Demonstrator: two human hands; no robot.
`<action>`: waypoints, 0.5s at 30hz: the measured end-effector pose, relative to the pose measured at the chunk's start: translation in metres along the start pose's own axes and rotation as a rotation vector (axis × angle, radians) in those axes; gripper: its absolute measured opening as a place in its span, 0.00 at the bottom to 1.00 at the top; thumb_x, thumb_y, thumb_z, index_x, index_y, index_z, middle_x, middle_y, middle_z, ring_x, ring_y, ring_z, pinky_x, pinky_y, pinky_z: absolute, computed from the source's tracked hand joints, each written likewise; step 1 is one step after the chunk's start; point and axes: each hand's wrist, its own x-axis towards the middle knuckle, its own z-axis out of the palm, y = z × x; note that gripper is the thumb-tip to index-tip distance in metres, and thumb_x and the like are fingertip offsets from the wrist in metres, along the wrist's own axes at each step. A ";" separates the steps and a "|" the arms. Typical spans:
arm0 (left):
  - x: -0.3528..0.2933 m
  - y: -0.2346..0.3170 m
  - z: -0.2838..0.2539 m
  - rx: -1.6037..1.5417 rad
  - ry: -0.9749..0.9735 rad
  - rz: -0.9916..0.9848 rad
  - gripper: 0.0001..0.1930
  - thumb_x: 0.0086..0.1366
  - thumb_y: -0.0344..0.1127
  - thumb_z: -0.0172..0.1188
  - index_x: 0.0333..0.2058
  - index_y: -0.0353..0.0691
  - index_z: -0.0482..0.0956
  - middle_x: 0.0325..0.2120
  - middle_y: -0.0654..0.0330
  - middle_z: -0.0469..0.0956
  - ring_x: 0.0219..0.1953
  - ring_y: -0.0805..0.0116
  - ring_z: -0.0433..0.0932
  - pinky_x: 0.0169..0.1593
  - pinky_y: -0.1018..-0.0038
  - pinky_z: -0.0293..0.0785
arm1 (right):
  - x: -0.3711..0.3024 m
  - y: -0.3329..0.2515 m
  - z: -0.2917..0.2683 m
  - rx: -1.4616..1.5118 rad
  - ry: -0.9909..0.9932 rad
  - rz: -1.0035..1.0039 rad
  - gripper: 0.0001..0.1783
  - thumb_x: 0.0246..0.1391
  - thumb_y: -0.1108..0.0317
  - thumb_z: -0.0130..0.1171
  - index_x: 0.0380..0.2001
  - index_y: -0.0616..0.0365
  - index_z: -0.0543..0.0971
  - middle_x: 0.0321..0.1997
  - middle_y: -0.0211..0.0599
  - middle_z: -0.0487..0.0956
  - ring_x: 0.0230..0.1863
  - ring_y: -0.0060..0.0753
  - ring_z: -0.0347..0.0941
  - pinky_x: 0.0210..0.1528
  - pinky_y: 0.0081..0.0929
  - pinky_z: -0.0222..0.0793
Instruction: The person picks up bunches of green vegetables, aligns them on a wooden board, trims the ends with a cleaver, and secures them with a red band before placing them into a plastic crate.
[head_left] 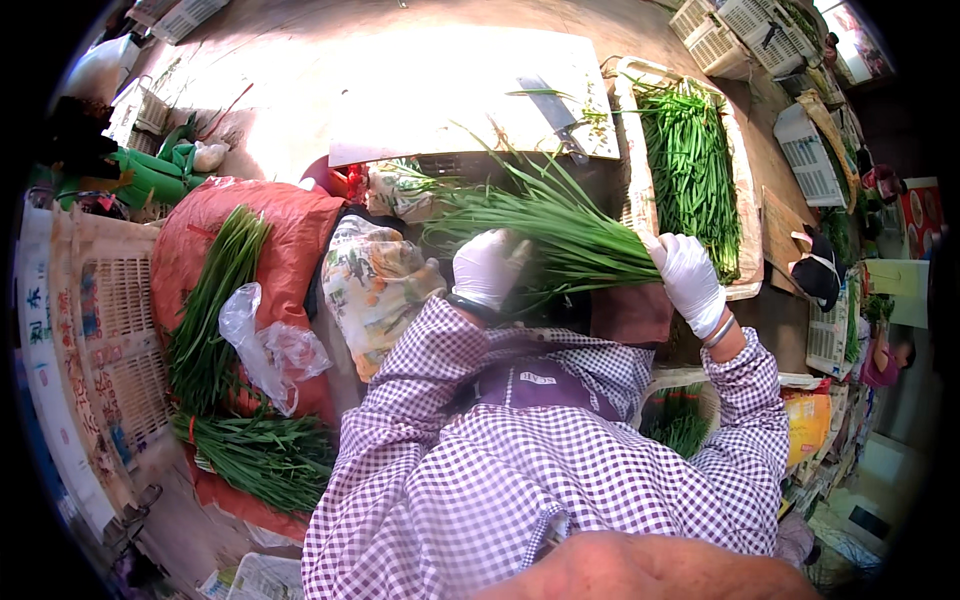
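Note:
A bunch of long green garlic chives (575, 240) lies slantwise in front of me, its leaves fanning to the upper left. My right hand (692, 280), in a white glove, is closed around the gathered end at the right. Beside the leaves' lower left side is my left hand (490, 268), also white-gloved. Its fingers are smeared by motion, so whether they grip any leaves does not show. A white board (440, 100) stands beyond the bunch, with a cleaver (553, 110) on its right part and a few loose leaves near the blade.
A crate rim (640, 190) surrounds stacked chives (690, 165) at the right. More chives (215, 310) lie on red sheeting (290, 220) at the left, with a clear plastic bag (265, 345) beside them. A patterned cloth (365, 285) sits left of my left hand.

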 end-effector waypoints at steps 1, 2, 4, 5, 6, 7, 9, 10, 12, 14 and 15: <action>-0.001 -0.003 0.003 -0.072 -0.012 -0.040 0.14 0.50 0.42 0.69 0.33 0.41 0.81 0.24 0.57 0.79 0.26 0.62 0.79 0.31 0.71 0.75 | -0.001 0.000 0.002 -0.016 0.000 0.005 0.27 0.49 0.72 0.51 0.56 0.54 0.68 0.29 0.31 0.66 0.28 0.30 0.64 0.32 0.27 0.64; -0.003 -0.004 0.004 -0.096 -0.023 -0.059 0.15 0.50 0.42 0.69 0.34 0.41 0.81 0.24 0.57 0.79 0.26 0.63 0.78 0.32 0.71 0.75 | -0.002 0.001 0.002 -0.016 -0.003 0.006 0.27 0.49 0.72 0.51 0.56 0.54 0.68 0.29 0.31 0.66 0.28 0.30 0.64 0.32 0.27 0.64; -0.006 -0.001 -0.001 -0.143 -0.046 -0.097 0.16 0.50 0.42 0.69 0.36 0.41 0.82 0.25 0.57 0.79 0.26 0.64 0.78 0.32 0.72 0.75 | -0.003 0.000 0.002 -0.012 -0.007 0.009 0.27 0.49 0.72 0.51 0.56 0.53 0.68 0.29 0.31 0.66 0.28 0.30 0.64 0.31 0.27 0.64; -0.006 0.000 -0.002 -0.146 -0.072 -0.117 0.16 0.50 0.43 0.68 0.36 0.42 0.82 0.27 0.57 0.80 0.28 0.62 0.79 0.34 0.70 0.75 | -0.003 0.000 0.003 -0.012 -0.005 0.011 0.27 0.49 0.72 0.51 0.56 0.53 0.68 0.28 0.31 0.65 0.28 0.30 0.64 0.31 0.27 0.64; -0.007 0.000 -0.002 -0.148 -0.096 -0.137 0.15 0.51 0.44 0.67 0.35 0.43 0.81 0.29 0.56 0.80 0.31 0.60 0.80 0.36 0.69 0.75 | -0.004 0.000 0.003 -0.012 -0.001 0.012 0.27 0.49 0.72 0.51 0.55 0.53 0.68 0.28 0.30 0.65 0.28 0.30 0.64 0.31 0.27 0.64; -0.007 0.000 -0.002 -0.151 -0.121 -0.158 0.15 0.51 0.44 0.66 0.35 0.44 0.81 0.31 0.56 0.81 0.34 0.58 0.80 0.38 0.68 0.76 | -0.004 0.001 0.004 -0.012 0.002 0.013 0.27 0.49 0.72 0.51 0.55 0.53 0.68 0.28 0.30 0.65 0.28 0.30 0.64 0.31 0.27 0.64; -0.008 -0.001 -0.002 -0.179 -0.128 -0.170 0.15 0.50 0.44 0.67 0.36 0.44 0.81 0.31 0.56 0.81 0.34 0.58 0.80 0.39 0.68 0.76 | -0.005 0.001 0.005 -0.013 -0.003 0.015 0.27 0.49 0.72 0.51 0.56 0.53 0.68 0.29 0.30 0.66 0.28 0.30 0.64 0.31 0.27 0.64; -0.009 -0.002 -0.001 -0.193 -0.132 -0.175 0.16 0.50 0.43 0.67 0.36 0.44 0.81 0.31 0.56 0.81 0.34 0.59 0.80 0.39 0.68 0.76 | -0.005 0.001 0.006 -0.013 -0.004 0.017 0.27 0.49 0.72 0.51 0.56 0.53 0.68 0.30 0.30 0.67 0.28 0.29 0.65 0.31 0.27 0.64; -0.008 -0.002 0.001 -0.209 -0.135 -0.196 0.15 0.51 0.44 0.66 0.36 0.44 0.81 0.31 0.56 0.81 0.34 0.58 0.80 0.38 0.67 0.76 | -0.003 0.000 0.004 0.001 0.016 0.013 0.27 0.49 0.72 0.51 0.56 0.53 0.68 0.31 0.30 0.68 0.28 0.29 0.65 0.31 0.26 0.65; -0.007 -0.003 0.004 -0.197 -0.132 -0.180 0.14 0.51 0.42 0.67 0.35 0.43 0.81 0.28 0.56 0.80 0.31 0.59 0.80 0.36 0.68 0.75 | -0.001 -0.002 0.002 0.008 0.032 0.009 0.27 0.49 0.72 0.52 0.56 0.52 0.67 0.32 0.29 0.70 0.28 0.29 0.66 0.31 0.26 0.65; -0.006 -0.004 0.005 -0.179 -0.128 -0.153 0.13 0.51 0.40 0.67 0.34 0.42 0.81 0.25 0.56 0.79 0.28 0.60 0.79 0.34 0.69 0.75 | -0.001 -0.003 0.001 0.008 0.036 0.007 0.27 0.50 0.72 0.52 0.56 0.52 0.67 0.33 0.29 0.70 0.28 0.29 0.66 0.31 0.26 0.66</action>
